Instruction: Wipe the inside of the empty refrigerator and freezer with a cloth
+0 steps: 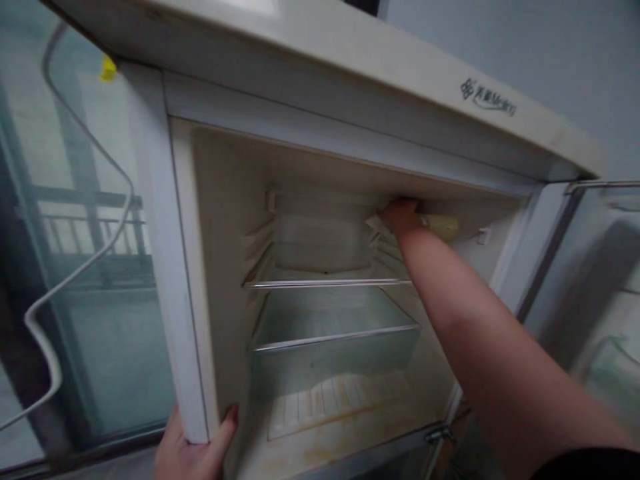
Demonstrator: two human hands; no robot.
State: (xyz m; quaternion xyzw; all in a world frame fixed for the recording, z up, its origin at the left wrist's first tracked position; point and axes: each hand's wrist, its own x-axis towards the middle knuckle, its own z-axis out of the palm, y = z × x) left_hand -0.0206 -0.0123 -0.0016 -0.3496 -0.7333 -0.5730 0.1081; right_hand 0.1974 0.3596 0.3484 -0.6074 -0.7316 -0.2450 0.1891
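An open refrigerator (225,200) with a pale, stained interior fills the middle of the view. At the lower left, my left hand (193,447) is closed around the front edge of its left side wall, the thumb on the inner side. My right hand (401,212) reaches deep into the upper right of the compartment, near the back and the ceiling. Its fingers are mostly hidden and blurred. Beside them a small whitish edge (373,223) shows, whose kind I cannot make out. Just right of this hand is a yellowish lamp cover (443,227) on the inner wall.
Below the right hand sit an upper glass shelf (325,283) and a lower glass shelf (335,337). The refrigerator door (595,267) stands open at the right. A white cable (113,167) hangs at the left, in front of a window with a railing (95,237) beyond.
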